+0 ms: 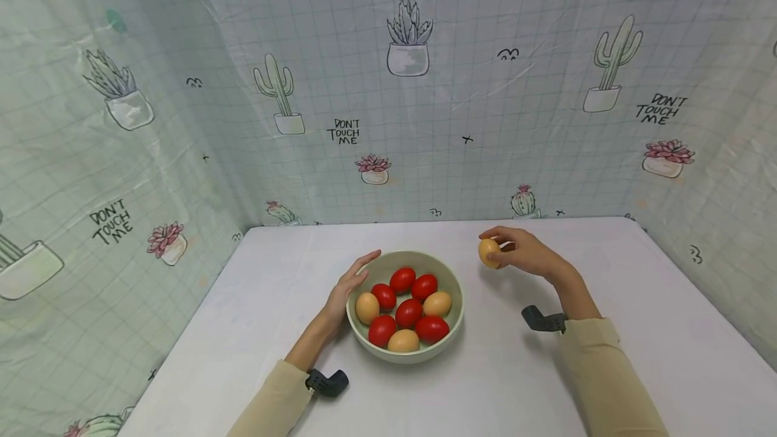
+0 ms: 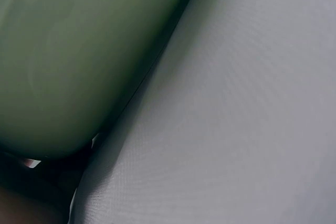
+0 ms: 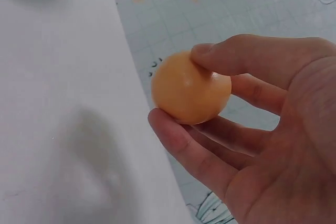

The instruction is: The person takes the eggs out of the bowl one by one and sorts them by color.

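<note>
A light green bowl (image 1: 458,319) stands on the table and holds several red eggs (image 1: 409,313) and 3 tan eggs (image 1: 403,340). My left hand (image 1: 344,294) rests against the bowl's left side, its fingers stretched along the rim. Close up, the left wrist view is filled by the bowl's outer wall (image 2: 79,61), with part of the hand dark in the lower corner. To the right of the bowl, my right hand (image 1: 527,253) pinches another tan egg (image 3: 185,90) between thumb and fingertips, raised over the table with a shadow below.
The white table (image 1: 485,383) reaches back to a hanging cloth (image 1: 461,106) printed with potted cacti, which also closes in both sides. Dark wrist-worn devices (image 1: 328,383) sit at both sleeve cuffs.
</note>
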Demonstrator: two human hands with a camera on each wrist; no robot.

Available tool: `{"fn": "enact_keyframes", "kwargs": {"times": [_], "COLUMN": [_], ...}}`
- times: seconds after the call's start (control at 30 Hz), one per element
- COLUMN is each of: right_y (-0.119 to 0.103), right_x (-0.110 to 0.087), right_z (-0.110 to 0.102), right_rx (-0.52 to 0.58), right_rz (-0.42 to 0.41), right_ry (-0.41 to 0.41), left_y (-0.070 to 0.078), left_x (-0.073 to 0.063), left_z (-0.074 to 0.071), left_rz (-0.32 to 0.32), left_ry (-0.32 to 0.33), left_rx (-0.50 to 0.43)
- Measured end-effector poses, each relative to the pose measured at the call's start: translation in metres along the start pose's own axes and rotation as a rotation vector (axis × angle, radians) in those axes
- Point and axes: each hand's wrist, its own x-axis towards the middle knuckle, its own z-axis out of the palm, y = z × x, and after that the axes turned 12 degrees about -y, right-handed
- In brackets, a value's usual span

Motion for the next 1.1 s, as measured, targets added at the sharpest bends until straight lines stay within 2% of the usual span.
{"fn": "enact_keyframes", "kwargs": {"times": [0.33,0.63,0.9,1.1], "right_y": [0.024,0.032,0.033,0.034], "right_x": [0.009,0.015,0.015,0.017], "right_z": [0.006,0.011,0.012,0.012], "right_rx": [0.005,0.013,-0.102,-0.123], "right_rz": [0.06,0.066,0.088,0.079], "right_ry": [-0.044,-0.019,-0.002,-0.005], "left_y": [0.0,0.0,0.001,0.002], "left_x": [0.001,0.001,0.001,0.0], "left_z": [-0.001,0.0,0.0,0.001], "left_rz": [0.002,0.001,-0.005,-0.006], "left_ry": [-0.017,-0.005,-0.003,0.001], "left_rx": [-0.004,-0.002,0.009,0.018]}}
